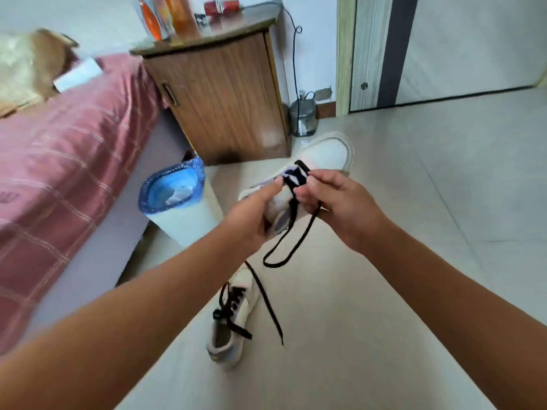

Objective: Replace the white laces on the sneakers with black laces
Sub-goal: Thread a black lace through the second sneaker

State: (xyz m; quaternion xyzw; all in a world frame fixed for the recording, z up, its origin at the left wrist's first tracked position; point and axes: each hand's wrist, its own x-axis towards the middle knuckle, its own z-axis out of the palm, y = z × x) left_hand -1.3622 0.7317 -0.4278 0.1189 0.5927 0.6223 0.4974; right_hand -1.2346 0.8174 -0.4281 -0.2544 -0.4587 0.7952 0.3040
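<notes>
1. Two hands work on one white sneaker (310,167) held up in the air over the floor (414,217), toe pointing away from the person, w/ both forearms stretched out.
2. Left hand (251,214) is curled round the sneaker from the side/underneath, gripping its body near the heel end; thumb lies along the upper edge.
3. Right hand (337,199) pinches the black lace (291,232) at the eyelet area, fingertips bunched on it right at the tongue.
4. Lace is already threaded thru the upper eyelets; a long loop of it hangs down below the hands, one tail dropping twd the floor.
5. Second sneaker (233,318) lies on the floor below the hands, near the person, tipped on its side, already laced in black w/ loose ends spread out.
6. White bin (183,211) w/ a blue liner stands on the floor to the left, just beside the bed (74,149), which has a pink checked cover.
7. Wooden cabinet (225,96) stands behind the bin against the wall; bottles (165,16) & a red item sit on top, blurred.
8. Small metal container (302,116) sits on the floor beside the cabinet, w/ a black cable running up the wall above it.
9. Door (444,48) is at top right.
</notes>
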